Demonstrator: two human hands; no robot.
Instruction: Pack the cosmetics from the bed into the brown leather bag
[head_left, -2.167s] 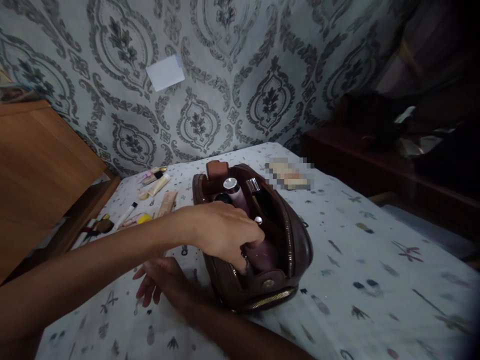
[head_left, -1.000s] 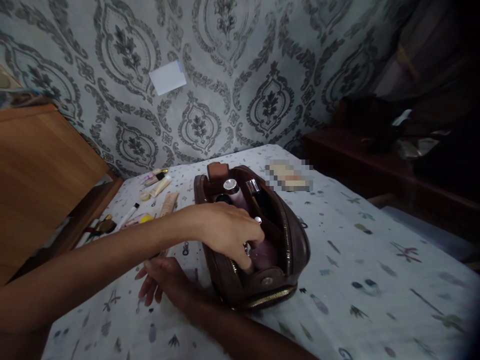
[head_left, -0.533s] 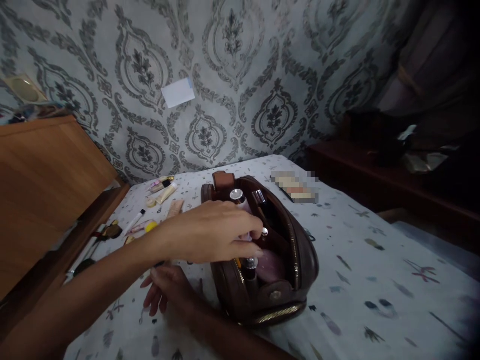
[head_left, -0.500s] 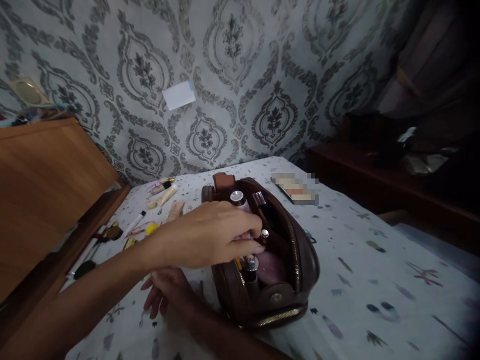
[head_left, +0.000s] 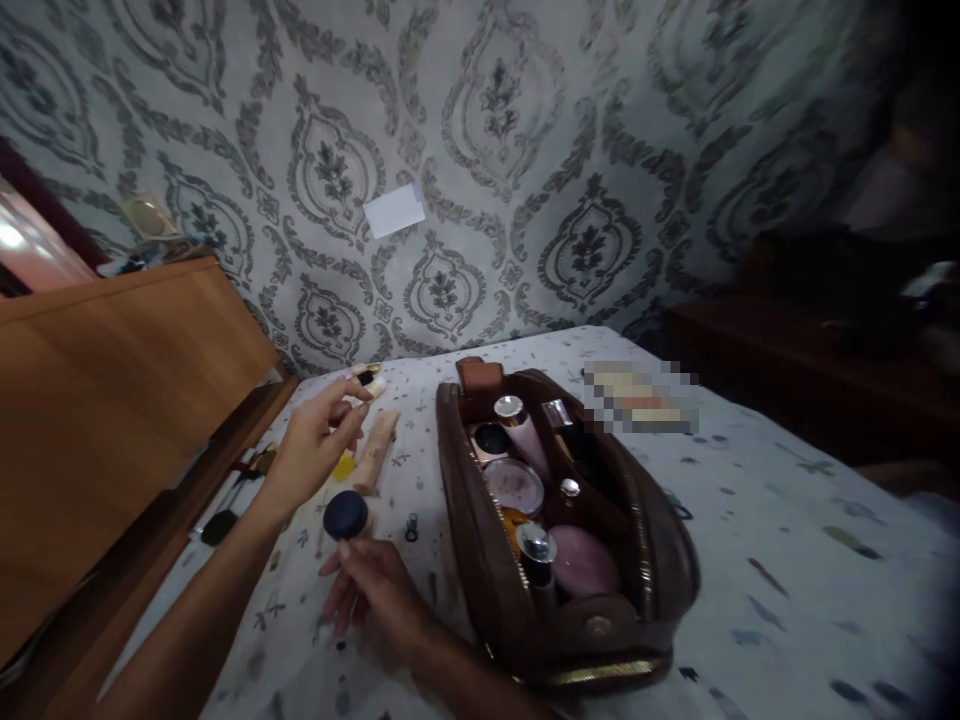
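Observation:
My left hand (head_left: 313, 447) hovers over the cosmetics on the left, thumb and fingers apart and loosely bent, with nothing visible in it. Below it my right hand (head_left: 381, 592) has loosely spread fingers; its thumb lies close to a jar with a dark blue lid (head_left: 346, 514), and I cannot tell if they touch. A peach tube (head_left: 376, 450) lies behind the jar. To the right stands an unzipped brown cosmetic bag (head_left: 679, 580). Inside are a pink silver-capped bottle (head_left: 527, 440), a round clear-lidded compact (head_left: 514, 487), a pink oval item (head_left: 585, 562) and a silver-topped bottle (head_left: 537, 545).
Makeup brushes (head_left: 219, 527) lie along the bed's left edge beside a wooden board (head_left: 135, 390). A blurred-out flat item (head_left: 641, 397) is behind the bag on the patterned sheet (head_left: 772, 510). Dark furniture (head_left: 750, 350) stands at the right, and patterned wallpaper is behind.
My left hand has come out of the bag and moved left over the cosmetics. The bag's contents and the dark-lidded jar now show. My view has shifted left.

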